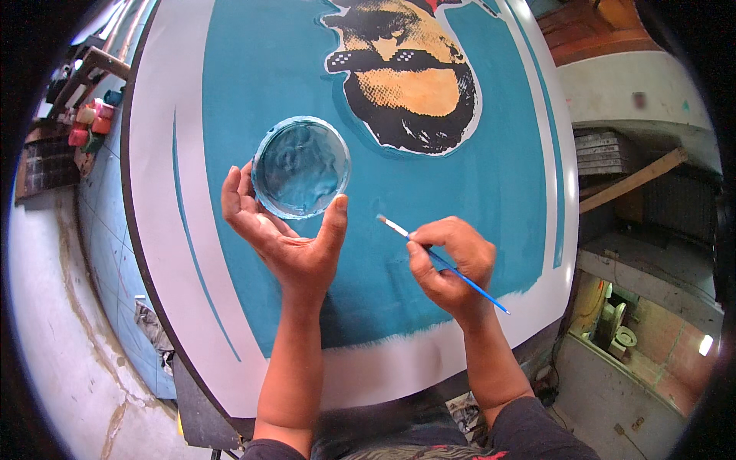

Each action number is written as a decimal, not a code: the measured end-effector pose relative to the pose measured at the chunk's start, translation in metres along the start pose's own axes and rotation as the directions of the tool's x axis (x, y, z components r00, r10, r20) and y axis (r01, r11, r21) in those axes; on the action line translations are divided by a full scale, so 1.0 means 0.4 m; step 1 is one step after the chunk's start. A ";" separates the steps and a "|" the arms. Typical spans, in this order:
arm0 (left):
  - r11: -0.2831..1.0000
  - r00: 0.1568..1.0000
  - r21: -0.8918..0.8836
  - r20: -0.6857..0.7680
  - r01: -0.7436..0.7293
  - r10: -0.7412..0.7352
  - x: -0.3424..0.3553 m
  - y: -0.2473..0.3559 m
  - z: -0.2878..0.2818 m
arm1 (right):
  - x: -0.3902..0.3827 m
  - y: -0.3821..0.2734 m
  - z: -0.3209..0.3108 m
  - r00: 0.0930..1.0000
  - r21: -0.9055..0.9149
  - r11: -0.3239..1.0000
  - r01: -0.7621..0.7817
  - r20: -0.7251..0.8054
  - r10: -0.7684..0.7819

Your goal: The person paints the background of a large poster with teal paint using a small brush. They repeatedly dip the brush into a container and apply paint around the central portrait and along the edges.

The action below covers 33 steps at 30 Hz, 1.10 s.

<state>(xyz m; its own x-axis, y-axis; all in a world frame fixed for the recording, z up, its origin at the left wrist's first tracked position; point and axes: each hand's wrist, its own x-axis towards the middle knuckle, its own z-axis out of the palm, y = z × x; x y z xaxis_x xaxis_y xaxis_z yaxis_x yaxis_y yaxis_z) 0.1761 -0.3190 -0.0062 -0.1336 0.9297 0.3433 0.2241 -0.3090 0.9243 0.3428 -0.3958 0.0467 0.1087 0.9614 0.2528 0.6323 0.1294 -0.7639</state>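
Observation:
My left hand is wrapped around a round clear tub of teal paint, thumb on its near right side and fingers on its left. Its open top faces up, and paint coats the rim. In my right hand a thin paintbrush with a blue handle is pinched near its metal collar. The bristles point up and left, a little right of the tub. Both hands are over a large white sheet with a broad teal painted area. At its far end is a printed portrait in pixelated sunglasses.
The sheet lies on a dark-edged table. Several coloured paint containers stand far left, beyond the table. A crumpled grey piece lies by the left edge. On the right are a wooden plank and a stack of grey slabs.

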 end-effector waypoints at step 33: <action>0.999 0.999 0.040 0.019 -0.036 0.036 0.005 0.001 -0.004 | 0.049 -0.009 -0.008 0.979 -0.121 0.989 0.079 0.196 -0.054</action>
<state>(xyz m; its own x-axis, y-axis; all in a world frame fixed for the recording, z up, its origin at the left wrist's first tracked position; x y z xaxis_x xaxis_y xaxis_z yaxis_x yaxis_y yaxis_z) 0.1742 -0.3176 -0.0047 -0.1074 0.9216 0.3729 0.2674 -0.3344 0.9037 0.3452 -0.3781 0.0562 -0.0781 0.9818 0.1729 0.7272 0.1748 -0.6638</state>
